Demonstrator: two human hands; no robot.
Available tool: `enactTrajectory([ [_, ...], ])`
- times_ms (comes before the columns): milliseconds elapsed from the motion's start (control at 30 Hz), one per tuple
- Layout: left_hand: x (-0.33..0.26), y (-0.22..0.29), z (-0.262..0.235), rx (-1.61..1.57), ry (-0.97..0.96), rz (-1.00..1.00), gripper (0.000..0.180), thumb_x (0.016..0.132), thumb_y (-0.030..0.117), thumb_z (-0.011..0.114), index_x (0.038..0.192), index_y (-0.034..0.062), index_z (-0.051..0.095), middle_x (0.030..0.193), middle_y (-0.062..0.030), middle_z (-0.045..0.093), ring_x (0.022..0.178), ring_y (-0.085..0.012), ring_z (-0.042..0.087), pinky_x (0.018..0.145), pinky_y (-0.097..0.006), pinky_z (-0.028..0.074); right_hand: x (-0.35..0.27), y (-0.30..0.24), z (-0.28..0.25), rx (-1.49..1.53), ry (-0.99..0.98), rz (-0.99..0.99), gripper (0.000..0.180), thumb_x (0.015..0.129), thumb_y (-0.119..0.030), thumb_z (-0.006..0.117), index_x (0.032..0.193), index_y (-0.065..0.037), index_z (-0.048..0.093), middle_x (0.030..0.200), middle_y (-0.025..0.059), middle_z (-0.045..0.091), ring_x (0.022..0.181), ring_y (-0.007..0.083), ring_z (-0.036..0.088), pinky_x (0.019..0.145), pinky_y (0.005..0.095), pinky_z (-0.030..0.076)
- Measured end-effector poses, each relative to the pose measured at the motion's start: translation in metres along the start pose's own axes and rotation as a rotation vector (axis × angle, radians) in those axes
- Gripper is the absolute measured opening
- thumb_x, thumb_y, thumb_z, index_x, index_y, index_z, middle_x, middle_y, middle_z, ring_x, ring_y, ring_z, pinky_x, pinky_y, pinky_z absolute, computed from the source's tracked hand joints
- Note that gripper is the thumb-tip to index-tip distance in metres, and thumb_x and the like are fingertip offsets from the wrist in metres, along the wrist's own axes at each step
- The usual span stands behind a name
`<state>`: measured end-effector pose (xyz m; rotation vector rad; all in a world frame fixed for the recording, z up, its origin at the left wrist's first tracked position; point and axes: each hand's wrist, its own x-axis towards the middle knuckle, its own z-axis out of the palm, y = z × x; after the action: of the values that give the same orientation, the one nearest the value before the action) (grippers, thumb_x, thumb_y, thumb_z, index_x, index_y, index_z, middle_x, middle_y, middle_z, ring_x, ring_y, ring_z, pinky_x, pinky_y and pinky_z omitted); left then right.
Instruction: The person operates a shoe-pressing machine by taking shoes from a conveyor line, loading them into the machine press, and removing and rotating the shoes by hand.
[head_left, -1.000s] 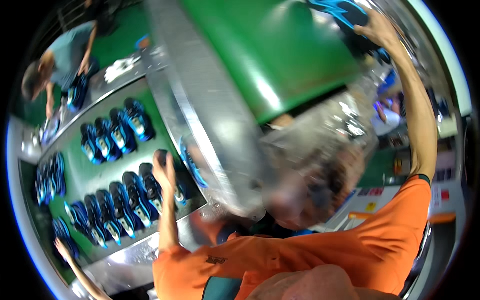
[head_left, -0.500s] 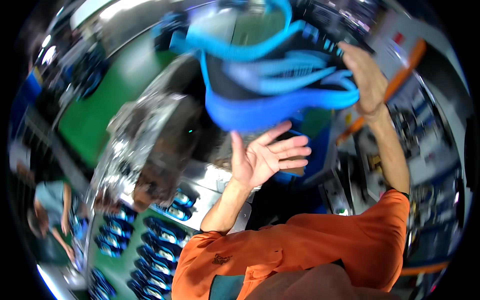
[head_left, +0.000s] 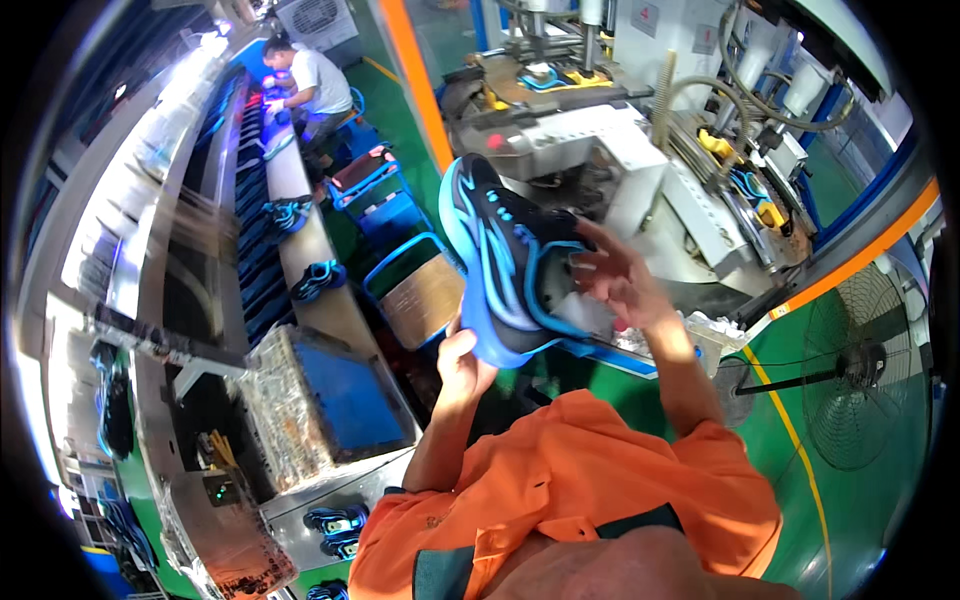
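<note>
A black and blue sports shoe [head_left: 500, 265] is held up in front of me, toe pointing away and up, with its blue sole side turned to the left. My left hand [head_left: 463, 365] grips it at the heel end of the sole; the thumb shows and the other fingers are partly hidden. Beside the shoe's collar and tongue is my right hand [head_left: 625, 285], its bent fingers spread apart. Its fingertips overlap the shoe opening, and I cannot tell whether they touch it.
On the left a long conveyor [head_left: 265, 225] carries shoes, with a seated person [head_left: 315, 85] at its far end. A blue-framed chair [head_left: 420, 300] stands beyond my left hand. Machinery [head_left: 640, 170] fills the far right, near an orange post [head_left: 415, 80] and a floor fan [head_left: 860, 365].
My view has swung round to the conveyor and machines. The shoe has turned toe-away; my left hand, open before, now grips its heel. My right hand has moved to the opening.
</note>
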<state>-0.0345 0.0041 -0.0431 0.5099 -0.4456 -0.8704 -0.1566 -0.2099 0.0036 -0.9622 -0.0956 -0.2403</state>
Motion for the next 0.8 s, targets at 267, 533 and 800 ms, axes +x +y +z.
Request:
enactTrajectory([
  [267, 0.123, -0.127, 0.036, 0.586, -0.325, -0.172, 0.089, 0.074, 0.007, 0.065, 0.147, -0.0006, 0.015, 0.148, -0.0169, 0.027, 0.133, -0.0248, 0.033, 0.109, -0.037, 0.025, -0.059, -0.015, -0.131, -0.173, 0.809, -0.069, 0.055, 0.064, -0.009, 0.078, 0.112, 0.004, 0.055, 0.095, 0.0078, 0.064, 0.081, 0.0155, 0.06, 0.075, 0.0281, 0.049],
  [533, 0.283, -0.262, 0.043, 0.762, -0.158, -0.467, 0.066, 0.087, 0.033, 0.065, 0.134, -0.0052, 0.041, 0.122, -0.015, 0.057, 0.11, -0.0196, 0.056, 0.089, -0.029, 0.046, -0.164, -0.012, -0.222, 0.047, 1.223, -0.588, 0.075, 0.062, 0.0, 0.071, 0.128, -0.002, 0.037, 0.104, 0.0086, 0.058, 0.091, 0.0234, 0.06, 0.082, 0.0368, 0.051],
  [800, 0.43, -0.387, 0.029, 1.757, 0.06, -0.189, 0.046, 0.07, 0.027, 0.07, 0.101, -0.0028, 0.054, 0.093, -0.0245, 0.065, 0.088, -0.0383, 0.064, 0.08, -0.044, 0.051, -0.21, -0.052, -0.199, -0.761, 1.637, -0.663, 0.076, 0.067, -0.026, 0.081, 0.128, 0.003, 0.047, 0.118, 0.0095, 0.053, 0.106, 0.0209, 0.051, 0.094, 0.0346, 0.038],
])
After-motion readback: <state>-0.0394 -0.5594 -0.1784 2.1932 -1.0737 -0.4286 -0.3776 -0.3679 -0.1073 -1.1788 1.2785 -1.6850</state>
